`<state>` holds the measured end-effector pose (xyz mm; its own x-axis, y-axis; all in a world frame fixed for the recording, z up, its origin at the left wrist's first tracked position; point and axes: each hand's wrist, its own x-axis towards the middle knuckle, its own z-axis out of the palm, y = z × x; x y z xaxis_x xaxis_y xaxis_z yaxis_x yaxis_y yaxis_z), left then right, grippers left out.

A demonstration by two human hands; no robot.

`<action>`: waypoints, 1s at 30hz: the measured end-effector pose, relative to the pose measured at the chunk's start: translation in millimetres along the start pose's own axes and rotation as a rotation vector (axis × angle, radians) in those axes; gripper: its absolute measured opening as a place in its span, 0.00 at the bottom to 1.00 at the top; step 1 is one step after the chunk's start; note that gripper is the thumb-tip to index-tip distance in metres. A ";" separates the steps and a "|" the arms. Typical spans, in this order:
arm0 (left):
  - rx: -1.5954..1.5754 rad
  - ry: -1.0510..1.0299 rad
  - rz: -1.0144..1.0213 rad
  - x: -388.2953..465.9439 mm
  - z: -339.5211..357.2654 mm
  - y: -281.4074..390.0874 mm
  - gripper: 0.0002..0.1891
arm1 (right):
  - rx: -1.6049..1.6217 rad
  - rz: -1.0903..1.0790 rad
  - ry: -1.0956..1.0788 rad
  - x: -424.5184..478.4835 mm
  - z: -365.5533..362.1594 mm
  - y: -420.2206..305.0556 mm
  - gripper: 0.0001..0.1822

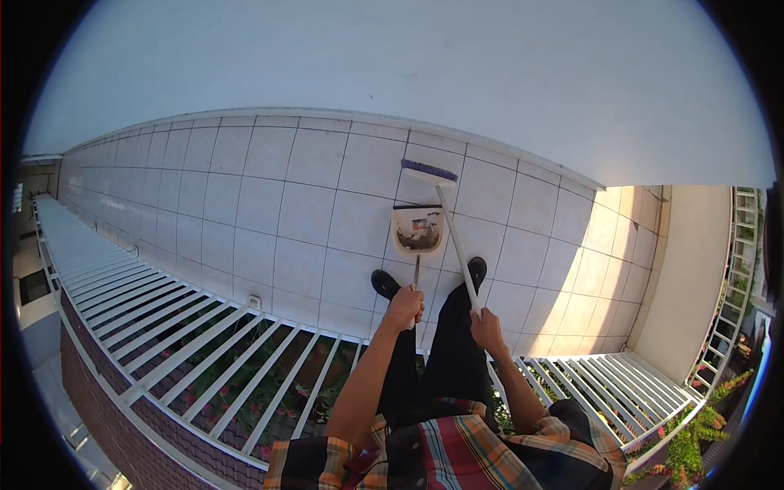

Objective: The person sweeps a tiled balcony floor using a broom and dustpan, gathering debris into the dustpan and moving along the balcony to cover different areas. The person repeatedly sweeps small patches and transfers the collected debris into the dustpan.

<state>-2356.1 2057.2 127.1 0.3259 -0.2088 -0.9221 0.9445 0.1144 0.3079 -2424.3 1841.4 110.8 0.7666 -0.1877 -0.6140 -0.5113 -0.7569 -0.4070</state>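
Note:
My left hand (405,307) is closed around the handle of a long-handled dustpan (401,244). Its cream-coloured pan rests on the floor in front of my feet, with a black lip along the far edge and grey dirt or staining inside. In my right hand (486,331) is the white pole of a push broom (454,236). The broom head (430,172), white with blue bristles, lies on the tiles just beyond the dustpan's lip, apart from it. The pole passes close along the pan's right side.
Pale floor tiles (300,211) run along a white wall (392,55) ahead. Behind me stands a white metal railing (202,383), with flowering plants (245,373) beyond its bars. A low wall (686,275) bounds the right end, near a sunlit patch of floor (572,306).

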 end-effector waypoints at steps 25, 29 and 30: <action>0.082 -0.041 -0.061 3.2 -27.9 -1.5 0.12 | 0.015 0.050 -0.120 -52.2 -7.1 14.8 0.17; 0.108 -0.049 -0.078 -2.7 4.7 -8.1 0.18 | -0.016 -0.056 0.050 7.0 -18.5 22.8 0.18; 0.109 -0.048 -0.083 -0.3 13.7 -9.4 0.12 | 0.007 -0.028 0.022 31.7 -22.3 24.1 0.18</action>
<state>-2364.5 2042.9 127.6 0.2458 -0.2601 -0.9338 0.9663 -0.0109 0.2573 -2403.7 1803.2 96.6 0.7889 -0.1808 -0.5873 -0.4926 -0.7574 -0.4285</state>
